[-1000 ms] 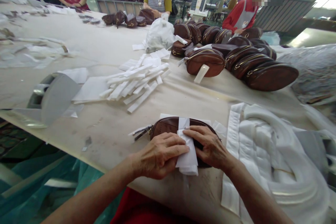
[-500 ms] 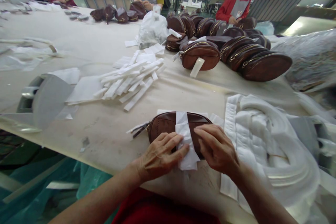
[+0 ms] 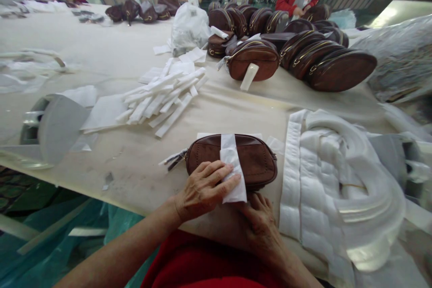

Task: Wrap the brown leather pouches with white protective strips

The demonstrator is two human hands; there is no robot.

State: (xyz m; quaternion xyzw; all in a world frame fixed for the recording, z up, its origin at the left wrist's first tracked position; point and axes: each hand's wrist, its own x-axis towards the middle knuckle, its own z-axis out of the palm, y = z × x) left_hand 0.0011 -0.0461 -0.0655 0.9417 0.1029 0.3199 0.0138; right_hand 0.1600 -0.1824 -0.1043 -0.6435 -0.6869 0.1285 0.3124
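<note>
Lower centre of frame: left hand [image 3: 206, 185], loosely spread, rests on white paper strip [image 3: 230, 153] across brown oval leather pouch [image 3: 255, 164]; right hand's [image 3: 259, 217] grip indeterminable.

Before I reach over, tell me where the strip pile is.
In the head view, the strip pile lies on the table left of centre, beyond the pouch under the left hand and nearer than the white plastic bag.

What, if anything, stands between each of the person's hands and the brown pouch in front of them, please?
A white strip crosses the middle of the brown pouch, lying partly between it and the left hand. Nothing visible stands between the right hand and the pouch's near edge; whether they touch is unclear.
</note>
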